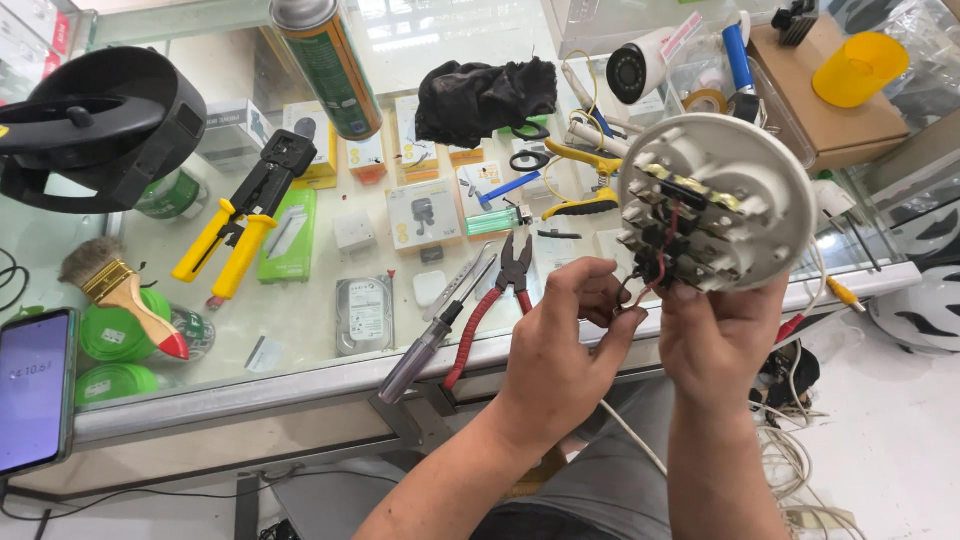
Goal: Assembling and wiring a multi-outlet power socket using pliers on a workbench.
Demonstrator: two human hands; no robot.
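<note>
My right hand [718,340] holds up a round white device [745,170], its open back with terminals and red and black wires [655,270] turned toward me. My left hand [565,345] pinches those wires at the device's lower edge, fingers closed on them. A white cable [632,437] hangs down from under my hands. Both hands are just in front of the glass counter's metal edge [300,385].
On the counter lie red-handled pliers [490,305], a screwdriver [435,335], a yellow crimping tool [245,215], yellow cutters [580,180], a spray can [330,65], a black cloth [485,95], a brush [125,295], a phone [35,390] and a white camera [645,65].
</note>
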